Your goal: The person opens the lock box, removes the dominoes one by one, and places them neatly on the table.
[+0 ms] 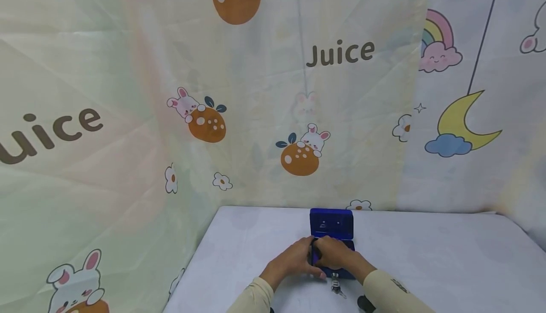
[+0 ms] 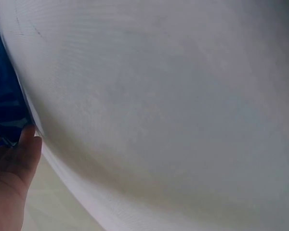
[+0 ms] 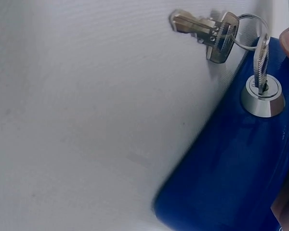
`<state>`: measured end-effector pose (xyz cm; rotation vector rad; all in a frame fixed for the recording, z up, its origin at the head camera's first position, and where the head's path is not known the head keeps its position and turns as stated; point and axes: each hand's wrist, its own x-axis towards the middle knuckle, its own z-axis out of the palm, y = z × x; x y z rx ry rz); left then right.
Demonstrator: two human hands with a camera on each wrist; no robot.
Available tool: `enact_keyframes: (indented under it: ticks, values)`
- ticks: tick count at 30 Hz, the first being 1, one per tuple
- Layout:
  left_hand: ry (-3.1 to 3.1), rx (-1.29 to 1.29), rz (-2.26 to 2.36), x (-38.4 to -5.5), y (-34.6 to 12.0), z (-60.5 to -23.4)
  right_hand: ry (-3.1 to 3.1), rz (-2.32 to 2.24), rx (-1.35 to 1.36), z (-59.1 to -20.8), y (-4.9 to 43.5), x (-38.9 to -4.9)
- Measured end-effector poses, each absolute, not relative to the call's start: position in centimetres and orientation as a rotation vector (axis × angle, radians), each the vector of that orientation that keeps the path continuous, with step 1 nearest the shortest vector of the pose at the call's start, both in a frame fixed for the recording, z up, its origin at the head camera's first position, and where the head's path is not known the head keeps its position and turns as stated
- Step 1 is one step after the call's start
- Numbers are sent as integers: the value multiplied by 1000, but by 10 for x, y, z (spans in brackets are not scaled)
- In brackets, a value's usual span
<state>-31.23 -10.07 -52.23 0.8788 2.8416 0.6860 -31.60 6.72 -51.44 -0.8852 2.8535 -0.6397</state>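
A blue metal cash box (image 1: 332,224) stands on the white table with its lid raised at the back. My left hand (image 1: 294,260) holds the box's left side, thumb toward the front; in the left wrist view its fingertips touch a box corner. Reaching down into the left part of the box is my right hand (image 1: 337,253), its fingers bent and their tips hidden; I cannot tell what they hold. In the right wrist view, one key sits in the round silver lock (image 3: 263,103), and a second key (image 3: 224,36) hangs from the same ring.
The white-covered table (image 1: 405,256) spreads out on both sides of the box. Behind and to the left hang printed curtains (image 1: 256,90) with rabbits, fruit and lettering. A small black object (image 1: 365,303) shows beside the right sleeve at the bottom.
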Motion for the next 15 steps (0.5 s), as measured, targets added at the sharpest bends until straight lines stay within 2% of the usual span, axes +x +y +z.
enact_keyframes:
  ticks: [15]
  values:
    - [2830, 904, 701, -313, -102, -524, 2889, -610, -915, -512, 67, -317]
